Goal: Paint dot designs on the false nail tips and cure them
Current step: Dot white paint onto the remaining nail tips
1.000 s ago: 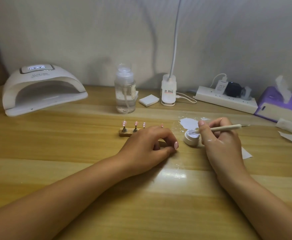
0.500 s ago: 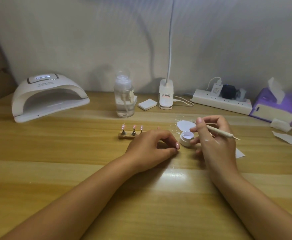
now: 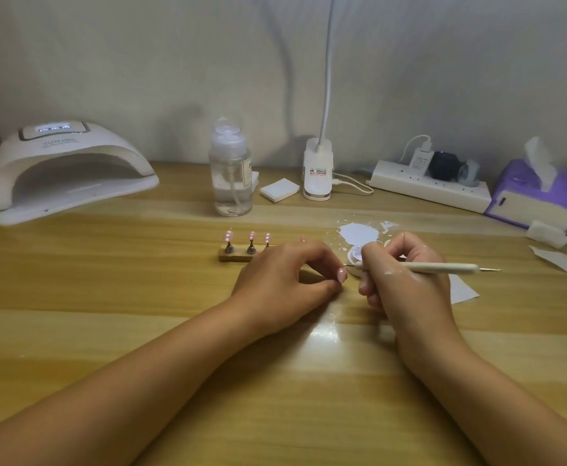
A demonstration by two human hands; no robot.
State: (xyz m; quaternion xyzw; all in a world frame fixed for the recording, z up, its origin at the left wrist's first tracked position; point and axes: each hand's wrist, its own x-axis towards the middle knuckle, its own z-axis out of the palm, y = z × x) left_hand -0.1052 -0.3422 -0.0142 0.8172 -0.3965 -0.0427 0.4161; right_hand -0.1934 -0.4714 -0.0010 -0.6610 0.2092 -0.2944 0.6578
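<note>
Right hand [image 3: 406, 280]: fingers curled round a cream dotting pen [image 3: 443, 268], held level, fine tip pointing left over the rim of a small white jar [image 3: 354, 271]. Left hand [image 3: 285, 280]: on the counter [image 3: 107, 297], fingers curled over the right end of the wooden stand [image 3: 233, 257]; whether it pinches anything cannot be told. Pink nail tips [image 3: 229, 235]: three showing, upright on the stand's pegs. Curing lamp [image 3: 67, 169]: far left, display lit. Clear bottle [image 3: 230, 176]: behind the stand. White paint smear [image 3: 359, 233]: just behind the jar.
</note>
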